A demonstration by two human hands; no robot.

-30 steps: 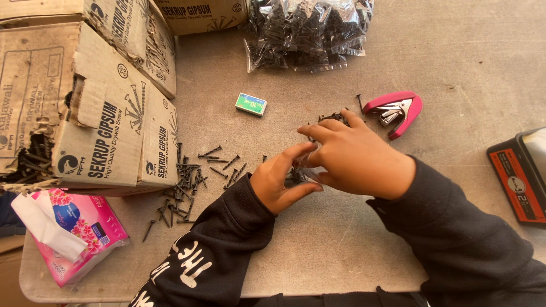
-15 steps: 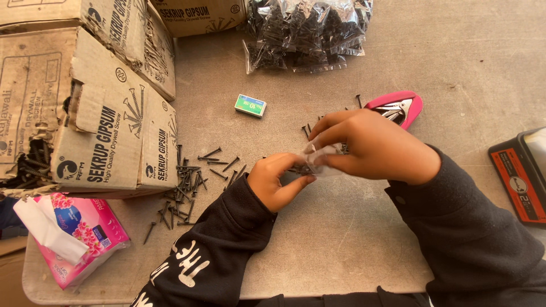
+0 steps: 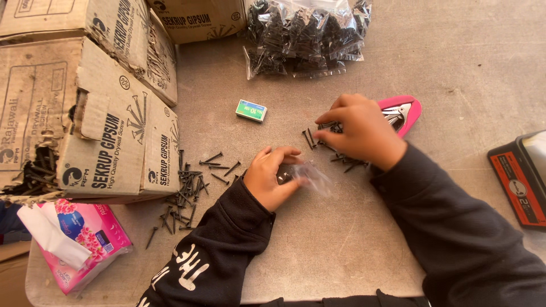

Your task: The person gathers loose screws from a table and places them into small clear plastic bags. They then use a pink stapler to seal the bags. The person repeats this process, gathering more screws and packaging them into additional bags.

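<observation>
My left hand [image 3: 272, 176] holds a small clear plastic bag [image 3: 310, 175] with a few black screws in it, low over the grey table [image 3: 455, 68]. My right hand [image 3: 358, 129] is further back and to the right, its fingertips pinching black screws [image 3: 327, 126] from a small loose heap [image 3: 348, 161] beside a pink stapler [image 3: 405, 111]. More loose black screws [image 3: 190, 182] lie scattered left of my left hand.
Torn cardboard boxes [image 3: 108, 131] with screws spilling out stand at the left. A pile of filled clear bags [image 3: 307, 34] lies at the back. A small green box [image 3: 251, 110], a pink tissue pack [image 3: 74, 239] and a black-and-red case [image 3: 520, 179] also sit here.
My right hand let go of the bag and moved back and right to the heap by the stapler. My left hand kept the bag and stayed nearly in place.
</observation>
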